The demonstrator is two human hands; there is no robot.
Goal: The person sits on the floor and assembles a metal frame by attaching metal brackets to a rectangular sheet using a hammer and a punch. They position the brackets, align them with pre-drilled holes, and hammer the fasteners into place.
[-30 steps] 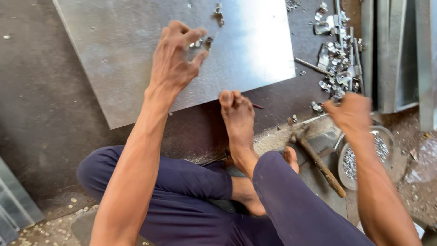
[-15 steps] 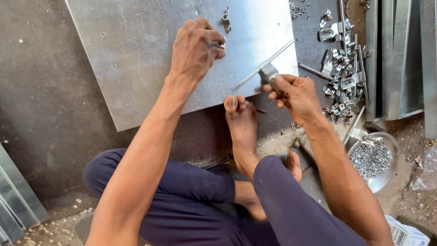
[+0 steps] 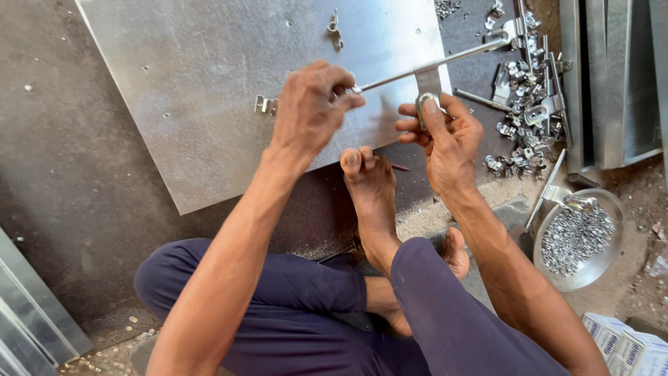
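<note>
The person sits on the floor with legs folded in dark blue trousers, one bare foot [image 3: 372, 184] planted at the near edge of a large galvanised metal sheet [image 3: 209, 83] that lies flat on the dark ground; the left hand [image 3: 309, 108] is curled closed around the near end of a thin metal rod [image 3: 417, 66], fingers pinched tight on its tip just above the sheet; the right hand [image 3: 445, 139] grips a small bent metal bracket [image 3: 426, 90] that rides on the rod about midway along it, thumb pressed over the bracket's rounded lower end and fingers wrapped behind; the rod slants up and away to the right, its far end reaching past the sheet's right edge; a small hinge-like fitting [image 3: 264, 105] lies on the sheet just left of the left hand, and another fitting [image 3: 335, 28] sits near the sheet's far edge; to the right of the sheet a heap of small shiny clips [image 3: 522, 118] is scattered on the ground, well apart from both hands; nearer the person's right knee stands a round metal bowl [image 3: 612, 209] filled with tiny fasteners; white and blue cartons [image 3: 626, 345] sit at the lower right corner.
</note>
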